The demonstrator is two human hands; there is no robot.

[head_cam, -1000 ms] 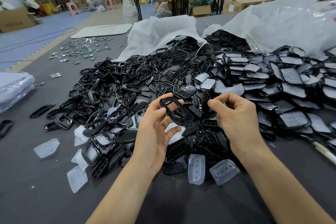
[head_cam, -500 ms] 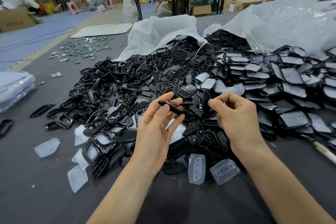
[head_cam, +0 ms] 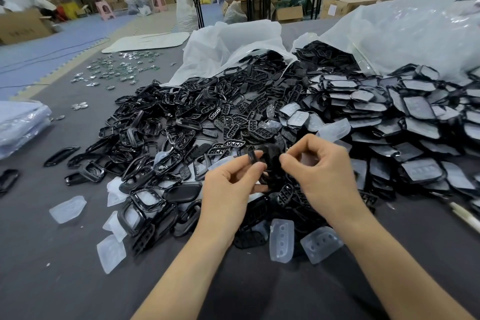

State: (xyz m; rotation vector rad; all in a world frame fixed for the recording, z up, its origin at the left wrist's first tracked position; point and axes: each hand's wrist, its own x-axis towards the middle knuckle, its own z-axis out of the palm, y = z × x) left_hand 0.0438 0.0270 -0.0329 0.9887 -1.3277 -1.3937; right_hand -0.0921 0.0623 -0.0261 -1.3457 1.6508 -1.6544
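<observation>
Two hands: both are raised just above the near edge of the heap of black key-shell parts (head_cam: pixel 207 117), forearms coming in from the near side.
Left hand (head_cam: pixel 228 189): thumb and forefinger (head_cam: pixel 253 167) are clamped on the left rim of a black frame (head_cam: pixel 255 157); the other fingers curl under it.
Right hand (head_cam: pixel 324 176): all fingers are curled, with thumb and forefinger tips (head_cam: pixel 285 160) pinched together against the frame's right side.
Black frame: held clear of the heap, directly between the two sets of fingertips and turned nearly edge-on; its right half is blurred.
Clear silicone pads (head_cam: pixel 281 240): lying at the heap's near edge, some tucked partly under it.
Grey-faced parts (head_cam: pixel 415 106): stacked along the heap's right side.
White plastic bags (head_cam: pixel 233 44): open at the heap's far side, parts spilling from them.
Small metal pieces (head_cam: pixel 117 70): scattered beyond the heap's far left.
Grey table (head_cam: pixel 52 267): underlies the heap.
</observation>
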